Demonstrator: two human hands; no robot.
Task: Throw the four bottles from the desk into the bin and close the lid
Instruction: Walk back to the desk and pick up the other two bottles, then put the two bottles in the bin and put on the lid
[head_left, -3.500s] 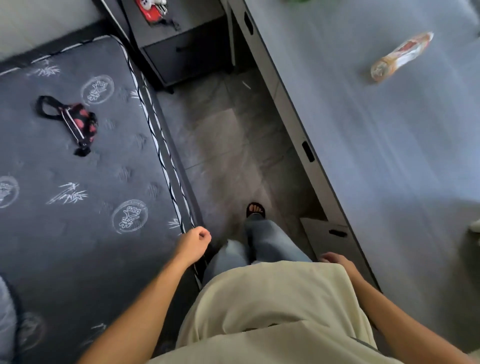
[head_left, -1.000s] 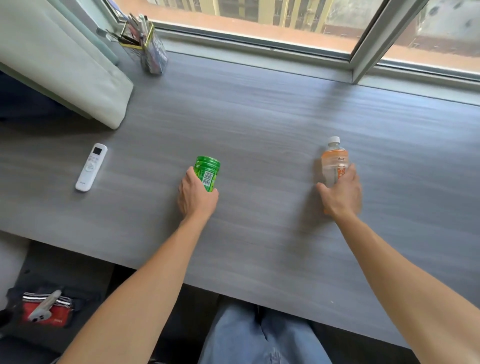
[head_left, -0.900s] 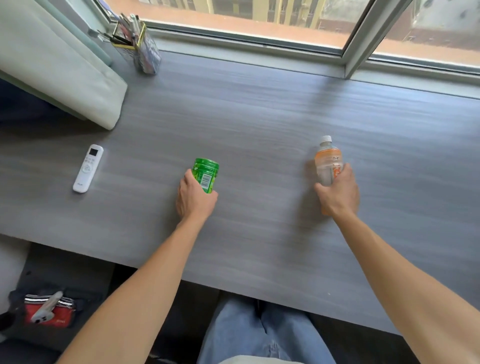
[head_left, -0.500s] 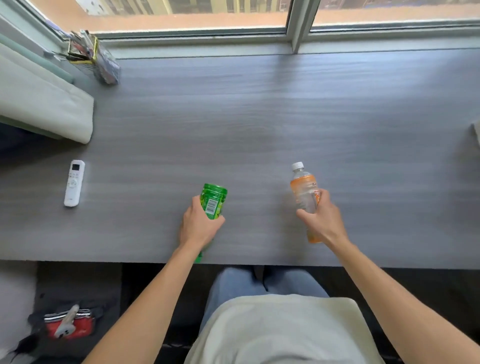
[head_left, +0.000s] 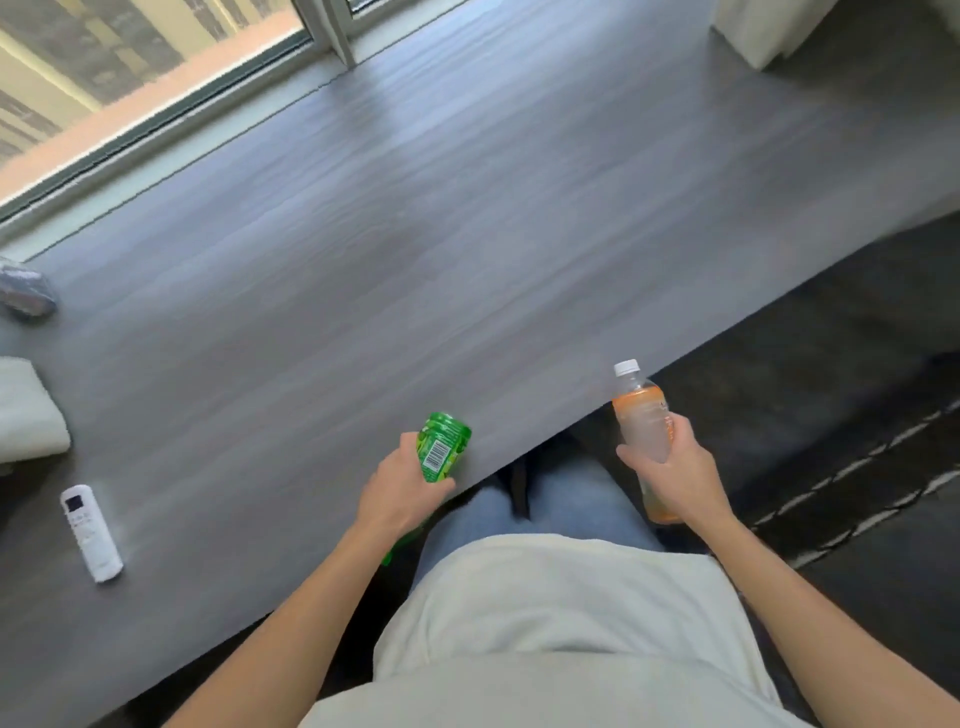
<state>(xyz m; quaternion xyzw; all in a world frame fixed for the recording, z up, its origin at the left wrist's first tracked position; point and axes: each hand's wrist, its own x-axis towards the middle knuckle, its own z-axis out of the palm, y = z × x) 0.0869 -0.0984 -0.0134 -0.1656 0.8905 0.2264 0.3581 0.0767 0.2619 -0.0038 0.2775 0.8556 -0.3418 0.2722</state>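
My left hand (head_left: 402, 493) grips a green bottle (head_left: 442, 453) with a barcode label, held over the near edge of the grey desk (head_left: 415, 234). My right hand (head_left: 675, 478) holds a clear bottle (head_left: 641, 415) with an orange label and a white cap, upright, just past the desk's edge above the dark floor. Both bottles are lifted off the desk. No bin shows in this view, and no other bottle is in sight.
A white remote control (head_left: 91, 530) lies on the desk at the left, near a pale cushion (head_left: 28, 415). A window (head_left: 130, 78) runs along the desk's far side. A dark mattress edge with white trim (head_left: 857, 483) lies at the right.
Both hands have lifted their bottles and drawn them back to the desk's near edge. The view has swung to the right, and the right bottle now hangs off the desk.
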